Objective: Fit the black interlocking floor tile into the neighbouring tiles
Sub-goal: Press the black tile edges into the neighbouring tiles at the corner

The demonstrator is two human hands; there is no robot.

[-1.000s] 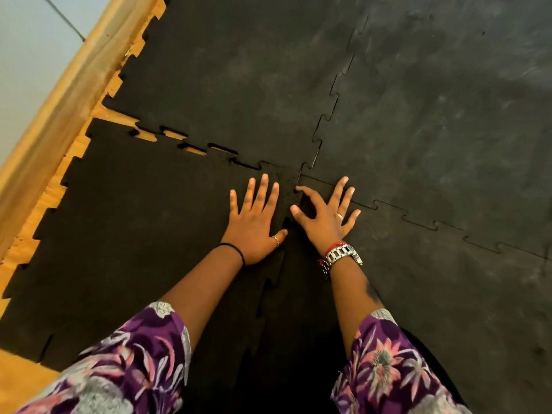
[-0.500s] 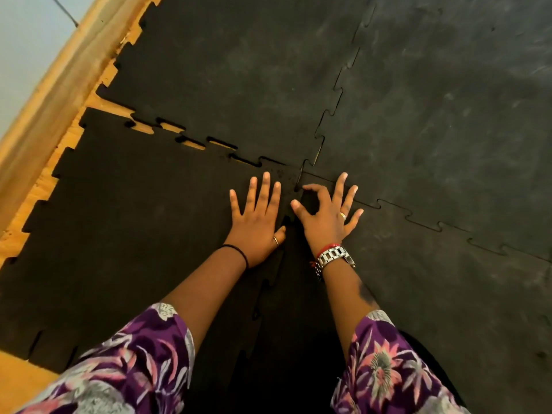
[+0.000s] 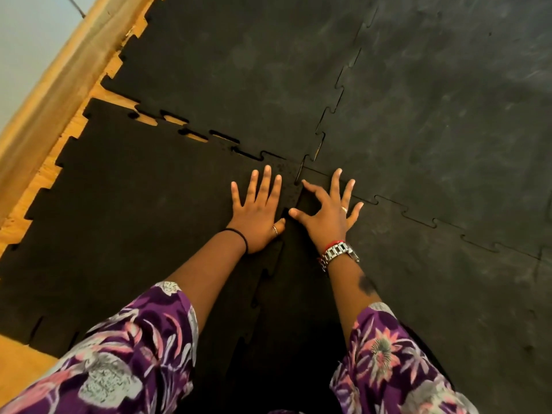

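So my left hand [image 3: 257,211] is pressed flat, fingers spread and gripping nothing, right on the near-right corner area of the loose black tile [image 3: 128,222]. My right hand [image 3: 327,215] sits just beside it, also spread open on the floor, but the thumb and index finger are hooked around a dark notch at the seam, so it looks more like feeling or nudging the edge than holding anything.

The whole thing turns on that corner junction [image 3: 301,170] just past my fingertips, where all four tiles meet. The loose tile lies to the left of both hands, stretching off toward the wooden skirting board [image 3: 56,91], so the left hand is the one actually on it. The right hand is mostly on the neighbouring tile on the near right [image 3: 433,294].

Along the far edge of the loose tile the teeth aren't seated: I can see slivers of the wooden floor [image 3: 146,118] through the gaps against the far-left tile [image 3: 233,64], and the gaps widen toward the wall. So my guess is the tile needs pushing away from me and pressing down tooth by tooth, starting at the corner. The seam running back toward me between my arms is in deep shadow, can't tell if it's locked.

No containers anywhere here, just floor.
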